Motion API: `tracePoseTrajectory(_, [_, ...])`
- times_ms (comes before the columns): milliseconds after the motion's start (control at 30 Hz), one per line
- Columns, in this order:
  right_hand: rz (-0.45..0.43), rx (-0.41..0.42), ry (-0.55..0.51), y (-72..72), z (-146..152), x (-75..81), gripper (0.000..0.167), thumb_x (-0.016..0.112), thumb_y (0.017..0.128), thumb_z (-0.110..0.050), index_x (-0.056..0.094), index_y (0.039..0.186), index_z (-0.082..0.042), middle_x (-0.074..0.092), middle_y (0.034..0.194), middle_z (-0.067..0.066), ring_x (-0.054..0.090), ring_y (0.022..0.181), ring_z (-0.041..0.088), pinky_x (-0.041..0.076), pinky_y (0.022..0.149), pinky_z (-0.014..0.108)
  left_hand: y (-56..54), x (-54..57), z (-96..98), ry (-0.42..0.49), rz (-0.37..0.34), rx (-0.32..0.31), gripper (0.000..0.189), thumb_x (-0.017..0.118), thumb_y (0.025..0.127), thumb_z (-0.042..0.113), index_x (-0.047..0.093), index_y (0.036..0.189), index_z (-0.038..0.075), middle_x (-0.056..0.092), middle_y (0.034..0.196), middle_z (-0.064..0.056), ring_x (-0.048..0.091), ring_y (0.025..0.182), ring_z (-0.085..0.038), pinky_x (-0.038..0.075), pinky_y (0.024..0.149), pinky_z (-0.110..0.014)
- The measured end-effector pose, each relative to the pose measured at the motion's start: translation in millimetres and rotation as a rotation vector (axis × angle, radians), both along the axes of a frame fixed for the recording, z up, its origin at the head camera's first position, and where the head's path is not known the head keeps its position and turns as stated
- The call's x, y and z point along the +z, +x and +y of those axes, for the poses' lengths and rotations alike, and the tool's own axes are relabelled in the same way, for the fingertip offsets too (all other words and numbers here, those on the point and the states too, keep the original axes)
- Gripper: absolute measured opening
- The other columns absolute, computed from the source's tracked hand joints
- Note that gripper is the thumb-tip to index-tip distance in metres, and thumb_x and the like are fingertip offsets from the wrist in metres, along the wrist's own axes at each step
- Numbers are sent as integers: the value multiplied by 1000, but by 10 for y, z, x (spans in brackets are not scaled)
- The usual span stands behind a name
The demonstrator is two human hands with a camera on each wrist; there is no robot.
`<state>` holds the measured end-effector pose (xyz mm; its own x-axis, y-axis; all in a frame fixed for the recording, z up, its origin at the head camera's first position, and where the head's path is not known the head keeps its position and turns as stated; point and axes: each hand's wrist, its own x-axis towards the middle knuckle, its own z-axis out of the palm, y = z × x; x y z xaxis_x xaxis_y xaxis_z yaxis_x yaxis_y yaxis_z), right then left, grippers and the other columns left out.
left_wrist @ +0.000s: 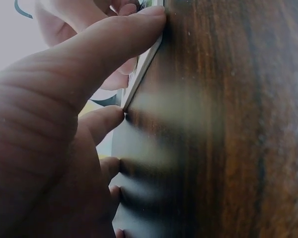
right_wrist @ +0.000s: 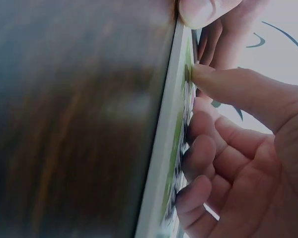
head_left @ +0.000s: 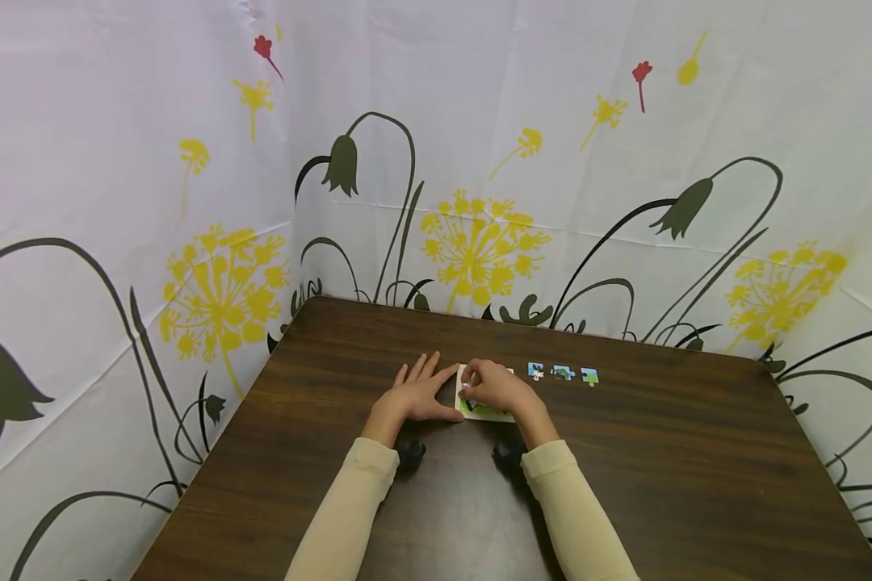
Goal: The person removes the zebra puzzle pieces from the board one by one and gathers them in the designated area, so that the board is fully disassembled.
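A small jigsaw puzzle board (head_left: 485,415) with a pale rim and a green picture lies on the table. My left hand (head_left: 420,397) is at its left side, fingers spread. Its thumb and index fingertip touch the board's rim (left_wrist: 142,70) at two corners, and the other fingertips rest on the table. Over the picture, my right hand (head_left: 500,387) has its fingers bent, thumb and index fingertips close together at a pinkish puzzle piece (head_left: 467,387). In the right wrist view the right thumb (right_wrist: 223,82) presses at the green picture; the index fingertip is partly hidden.
Right of the board, three loose puzzle pieces lie in a row: one with blue and white (head_left: 535,371), a middle one (head_left: 563,373), and one with blue and green (head_left: 589,377). The dark wooden table (head_left: 683,468) meets a flower-printed cloth (head_left: 480,161) behind.
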<state>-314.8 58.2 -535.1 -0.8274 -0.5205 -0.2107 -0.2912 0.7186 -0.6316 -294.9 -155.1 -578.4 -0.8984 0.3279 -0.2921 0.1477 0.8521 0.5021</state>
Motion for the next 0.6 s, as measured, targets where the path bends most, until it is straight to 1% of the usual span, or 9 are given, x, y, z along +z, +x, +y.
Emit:
tracePoseTrajectory(133, [-9,0,1,-23,-21,16,17,79,99,-21,69,107,-10,70,91,5,60,73,16,48,63,29,-12,-5,-7,-7,3,-7,110,76,86,75,21,173,40,-5,184,-5,-8,170,-32,-8,134,-64])
tracePoseTrajectory(300, [-28,13,17,-40,-31,21,18,79,98,-19,67,106,-9,70,93,4,60,76,17,48,64,28,-13,-12,-5,-12,-4,-5,110,76,85,76,21,173,39,-6,184,-5,-9,170,-31,-8,134,-64])
tracePoseTrajectory(467, [-42,27,18,-60,-29,27,20,79,97,-19,66,107,-7,69,92,5,59,77,17,47,66,28,-4,3,0,-13,-1,3,109,76,85,75,22,173,40,-4,184,-5,-8,170,-31,-8,134,-63])
tracePoseTrajectory(600, [-45,36,22,-73,-20,45,25,82,94,-20,65,108,-7,69,93,5,60,80,16,48,69,27,-1,5,2,-30,4,-1,109,75,86,75,21,173,40,-4,184,-5,-7,170,-32,-7,134,-63])
